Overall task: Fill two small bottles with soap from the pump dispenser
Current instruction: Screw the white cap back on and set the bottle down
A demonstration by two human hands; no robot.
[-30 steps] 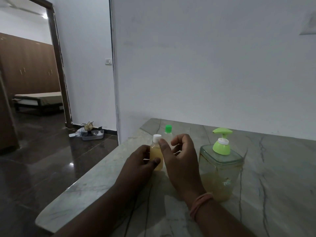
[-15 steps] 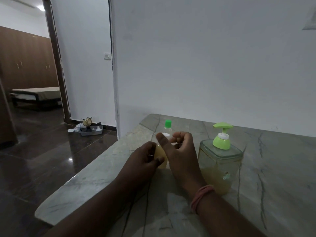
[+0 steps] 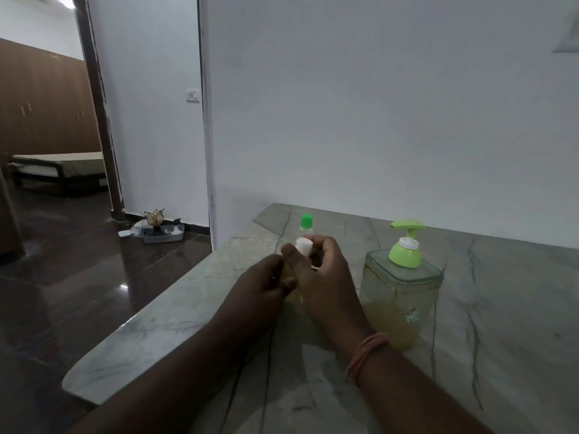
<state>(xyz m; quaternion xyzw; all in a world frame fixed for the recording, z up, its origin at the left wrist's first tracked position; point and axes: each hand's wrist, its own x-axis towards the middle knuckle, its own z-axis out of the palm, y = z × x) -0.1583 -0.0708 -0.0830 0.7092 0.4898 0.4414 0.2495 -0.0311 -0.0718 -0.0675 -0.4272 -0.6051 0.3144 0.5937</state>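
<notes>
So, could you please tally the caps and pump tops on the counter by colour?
Green: 2, the far small bottle's cap and the pump dispenser's top
White: 1, the held small bottle's cap
Total: 3

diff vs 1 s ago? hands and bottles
The right hand closed in from beside the small white-capped bottle of amber soap and now pinches its cap, thumb in front. The left hand keeps gripping that bottle's body. The green-capped small bottle and the clear green-pump soap dispenser stayed put on the marble counter.
</notes>
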